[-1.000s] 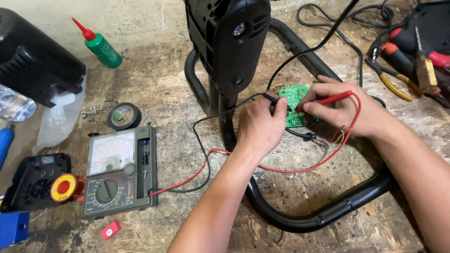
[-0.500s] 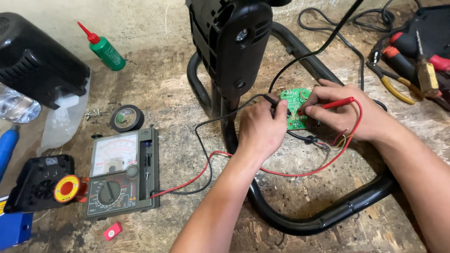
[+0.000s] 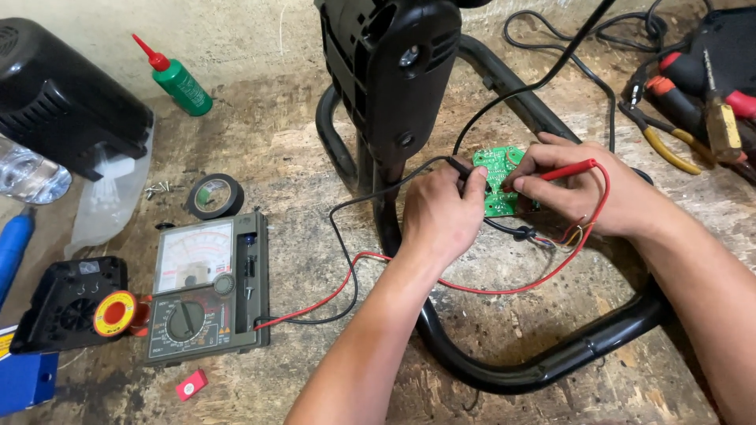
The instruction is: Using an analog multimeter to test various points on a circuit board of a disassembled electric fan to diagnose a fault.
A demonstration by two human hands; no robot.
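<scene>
While hands probe green board [image 3: 498, 182], green bottle [image 3: 181, 85] stands far left.

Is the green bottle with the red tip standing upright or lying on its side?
Lying on its side: the green bottle rests flat on the workbench, its red tip pointing up-left.

Bare bench [image 3: 299, 157] lies open between the multimeter [image 3: 206, 287] and the black tube frame [image 3: 543, 366]; red and black leads [image 3: 339, 287] cross it; the black housing [image 3: 390, 75] blocks the far side; tools [image 3: 693, 102] crowd the far right corner.
</scene>
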